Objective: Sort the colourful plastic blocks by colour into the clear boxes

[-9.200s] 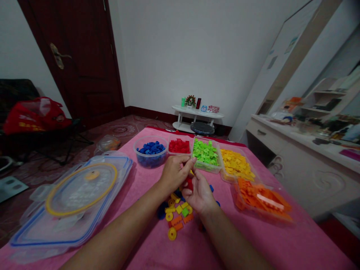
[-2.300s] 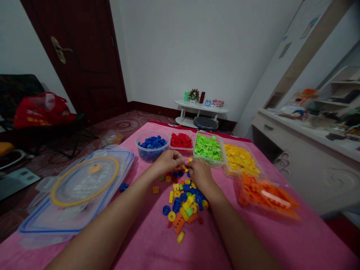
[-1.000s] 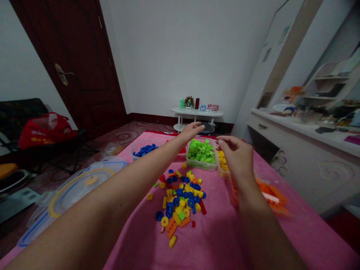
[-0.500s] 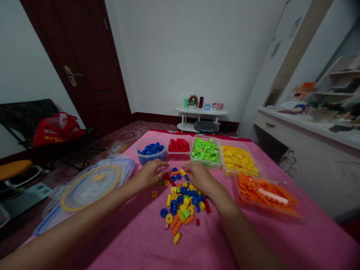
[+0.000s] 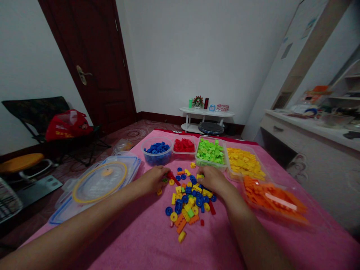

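My left hand (image 5: 155, 179) reaches in at the left of a loose pile of toy building bricks (image 5: 191, 204). Its fingers are apart, beside a red brick (image 5: 172, 176) and a small dark green brick (image 5: 164, 180). Over the pile's upper right, my right hand (image 5: 213, 179) is curled, with a yellow brick (image 5: 199, 176) between thumb and fingers. The pile mixes blue wheels, yellow, orange, red and green pieces. A single yellow brick (image 5: 192, 165) lies above it, and an orange-yellow piece (image 5: 159, 192) sits under my left hand.
Along the far side stand tubs of blue (image 5: 157, 153), red (image 5: 184, 148), green (image 5: 210, 152) and yellow bricks (image 5: 246, 164). A box of orange bricks (image 5: 274, 200) is at the right. Clear lids (image 5: 98, 183) lie stacked at left on the pink cloth (image 5: 135, 232).
The view has shifted slightly left. My left hand has lowered to the red and green bricks. My right hand has drawn right, uncovering the single yellow brick and more of the pile.
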`<action>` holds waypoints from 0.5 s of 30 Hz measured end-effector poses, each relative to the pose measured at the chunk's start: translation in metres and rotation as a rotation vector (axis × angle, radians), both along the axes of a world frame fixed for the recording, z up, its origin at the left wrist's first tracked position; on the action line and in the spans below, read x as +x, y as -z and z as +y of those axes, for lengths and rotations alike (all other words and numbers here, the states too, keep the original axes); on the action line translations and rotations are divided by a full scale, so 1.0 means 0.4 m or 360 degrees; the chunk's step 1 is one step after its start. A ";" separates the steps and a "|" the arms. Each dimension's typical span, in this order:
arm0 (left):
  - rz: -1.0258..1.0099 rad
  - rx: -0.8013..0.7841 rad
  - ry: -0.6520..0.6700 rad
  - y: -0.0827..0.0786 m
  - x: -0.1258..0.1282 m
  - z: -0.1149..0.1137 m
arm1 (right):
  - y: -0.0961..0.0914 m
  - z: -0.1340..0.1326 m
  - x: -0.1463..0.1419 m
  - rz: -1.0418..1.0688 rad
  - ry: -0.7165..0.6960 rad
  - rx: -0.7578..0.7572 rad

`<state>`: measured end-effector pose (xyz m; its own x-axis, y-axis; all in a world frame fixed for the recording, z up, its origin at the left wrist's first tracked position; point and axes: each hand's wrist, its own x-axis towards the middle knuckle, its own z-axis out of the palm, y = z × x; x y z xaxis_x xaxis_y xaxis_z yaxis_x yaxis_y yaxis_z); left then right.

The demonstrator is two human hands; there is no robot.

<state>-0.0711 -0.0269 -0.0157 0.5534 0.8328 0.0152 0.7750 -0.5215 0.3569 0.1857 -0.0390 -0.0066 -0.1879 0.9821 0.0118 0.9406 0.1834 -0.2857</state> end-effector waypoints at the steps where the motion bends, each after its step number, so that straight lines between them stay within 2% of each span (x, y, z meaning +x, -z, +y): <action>1: -0.0005 0.0009 -0.0014 0.000 0.005 -0.001 | -0.002 0.001 0.002 0.0039 -0.0012 -0.0019; 7: -0.0123 0.0087 0.0011 0.017 0.040 -0.004 | -0.008 0.005 0.013 0.0335 -0.0077 -0.0081; 15: 0.0052 0.0088 -0.0123 -0.001 0.076 0.024 | -0.015 0.002 0.020 0.0411 -0.0101 -0.0036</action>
<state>-0.0406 -0.0172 -0.0155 0.4885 0.8714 0.0454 0.8244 -0.4779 0.3032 0.1938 -0.0381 -0.0007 -0.2431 0.9689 0.0454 0.8228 0.2308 -0.5194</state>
